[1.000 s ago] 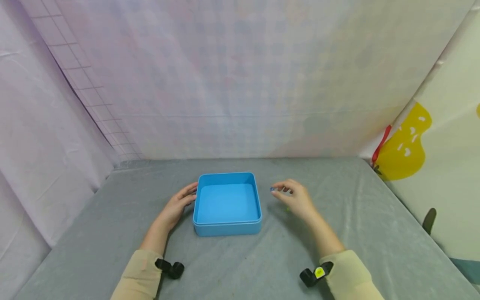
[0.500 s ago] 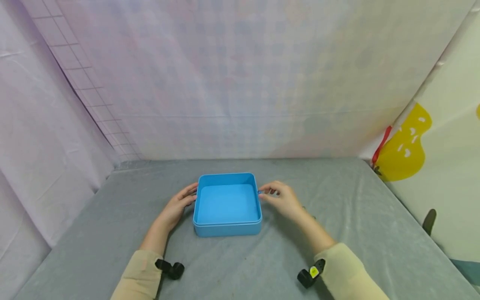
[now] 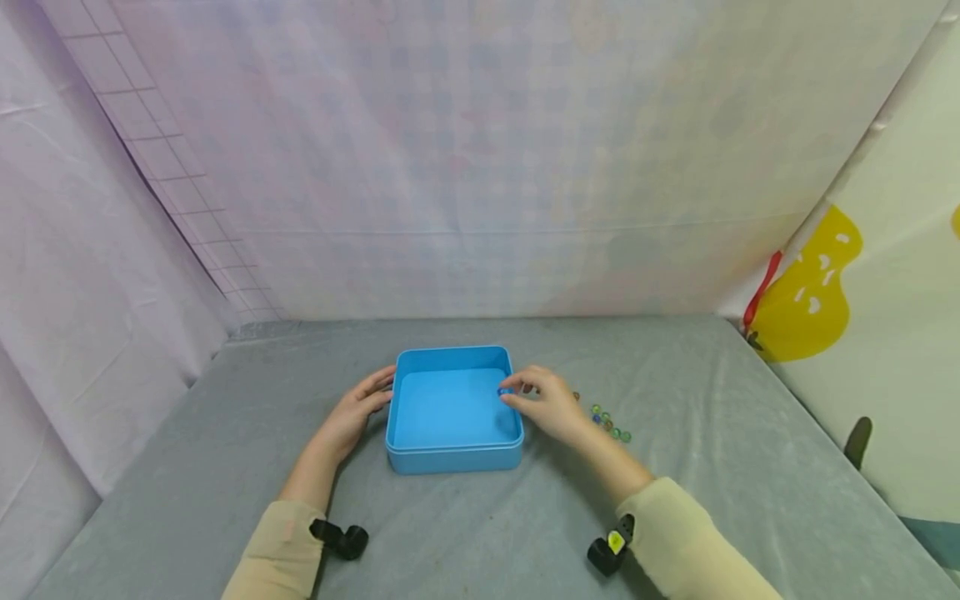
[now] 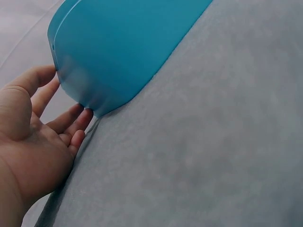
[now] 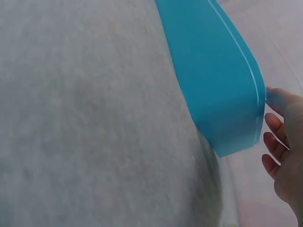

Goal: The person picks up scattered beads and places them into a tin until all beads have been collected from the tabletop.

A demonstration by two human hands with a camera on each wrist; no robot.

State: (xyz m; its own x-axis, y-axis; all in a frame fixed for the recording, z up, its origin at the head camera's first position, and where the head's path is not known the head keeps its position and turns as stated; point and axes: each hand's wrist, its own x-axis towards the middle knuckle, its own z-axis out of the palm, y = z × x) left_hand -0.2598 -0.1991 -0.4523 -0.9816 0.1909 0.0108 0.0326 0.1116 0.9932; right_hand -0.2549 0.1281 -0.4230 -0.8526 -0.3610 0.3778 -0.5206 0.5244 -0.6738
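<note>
Grey cloth [image 3: 750, 417] reaches well beyond the blue box [image 3: 453, 460] on both sides; its opening faces up, near wall roughly parallel to the cloth's back edge. Just inside the right rim, the right hand [image 3: 551, 404] pinches a blue marble [image 3: 502, 392], too small to show any long axis. The left hand [image 3: 352, 419] touches the left wall, fingers loosely extended; more marbles [image 3: 608, 425] lie beside the right forearm
</note>
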